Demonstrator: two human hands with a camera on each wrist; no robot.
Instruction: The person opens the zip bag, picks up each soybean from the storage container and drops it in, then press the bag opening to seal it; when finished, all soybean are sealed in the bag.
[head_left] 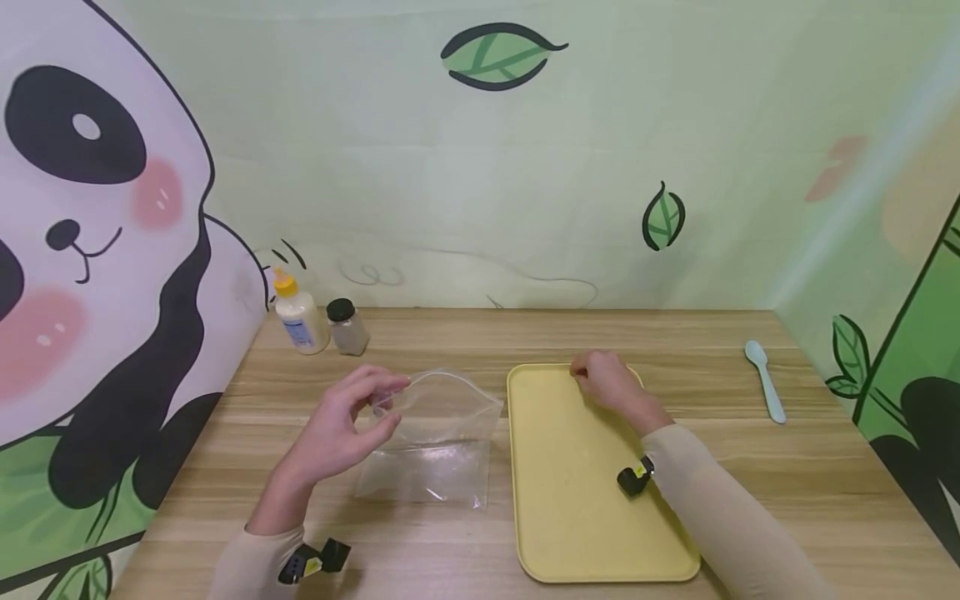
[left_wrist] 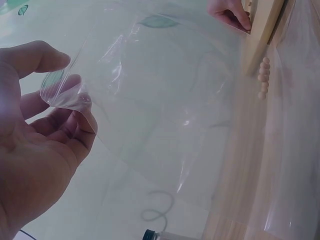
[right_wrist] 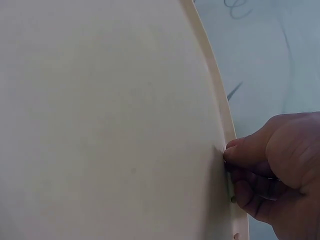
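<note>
A clear zip bag (head_left: 431, 467) lies on the table with its mouth spread. My left hand (head_left: 345, 425) holds the mouth's left edge; film lies over the curled fingers (left_wrist: 82, 127), while the thumb stands away from it. To the right is a yellow tray (head_left: 562, 483). At its far rim is my right hand (head_left: 611, 383), thumb and fingertips bent together in the right wrist view. A small green and dark bit (right_wrist: 231, 197) shows beside those fingers; what they hold, if anything, is hidden. A short row of pale beads (left_wrist: 264, 77) appears near the bag in the left wrist view.
A lotion-like bottle (head_left: 302, 321) with a yellow top and a small jar (head_left: 348, 329) with a black lid stand at the back left. A light blue spoon (head_left: 767, 383) lies right of the tray. A printed cloth wall (head_left: 510, 167) rises behind the table.
</note>
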